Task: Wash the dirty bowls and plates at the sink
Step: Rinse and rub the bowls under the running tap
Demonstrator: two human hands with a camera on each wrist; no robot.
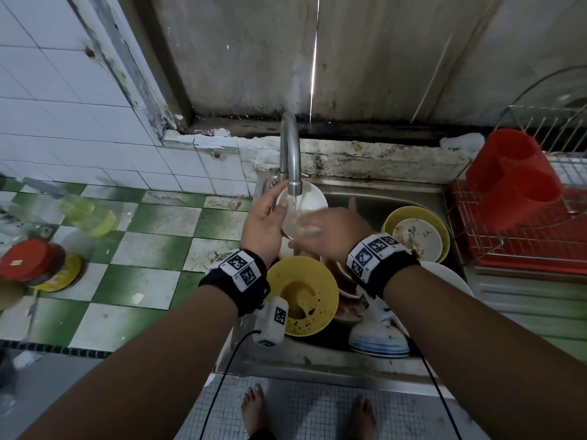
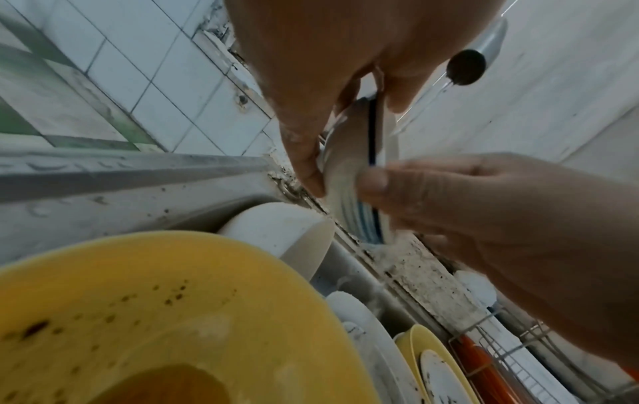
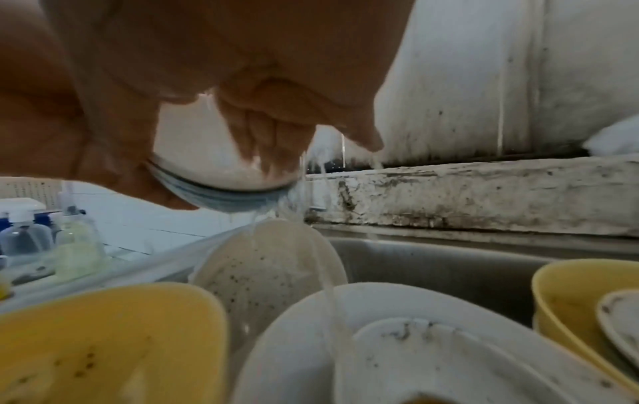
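My left hand grips a white bowl with blue stripes by its rim and holds it tilted under the running tap. My right hand lies flat inside the bowl, fingers pressed on its wet inner wall, thumb sticking out. In the left wrist view, the left hand pinches the bowl while the right hand touches it. In the right wrist view, the fingers rest in the bowl and water spills off its edge. Dirty dishes fill the sink.
Below my hands sit a stained yellow bowl, a stack of blue-striped bowls, and a yellow bowl holding a dirty white one. A wire rack with a red cutlery holder stands right. Soap bottle and jar stand left.
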